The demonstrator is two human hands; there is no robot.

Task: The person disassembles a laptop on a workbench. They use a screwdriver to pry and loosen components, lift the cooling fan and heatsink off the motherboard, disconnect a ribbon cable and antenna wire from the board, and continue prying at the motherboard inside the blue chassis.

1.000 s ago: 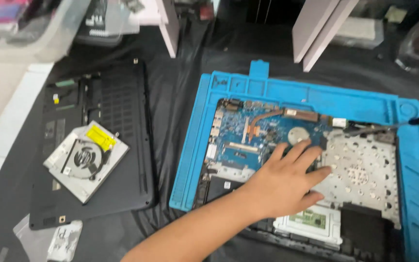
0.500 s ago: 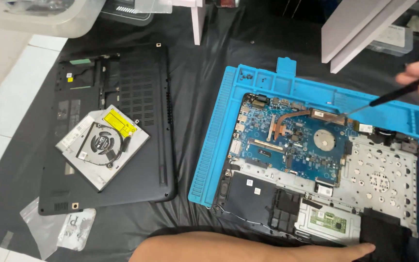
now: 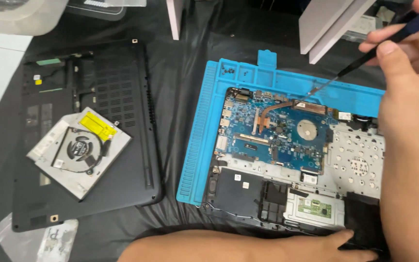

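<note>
Head cam: laptop (image 3: 287, 160) lies opened on blue mat (image 3: 197, 145), centre-right; bottom cover (image 3: 122, 87) w/ optical drive (image 3: 78, 150) already off, left. Motherboard (image 3: 277, 133) not out yet. Right hand (image 3: 403, 53) grips screwdriver (image 3: 364, 60) over board's far edge; left hand (image 3: 326, 245) rests flat at laptop's near edge.

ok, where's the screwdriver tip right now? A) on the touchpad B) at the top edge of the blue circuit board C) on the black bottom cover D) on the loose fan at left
B: the right hand holds the screwdriver, tip at the circuit board top edge, near the copper pipe.
</note>
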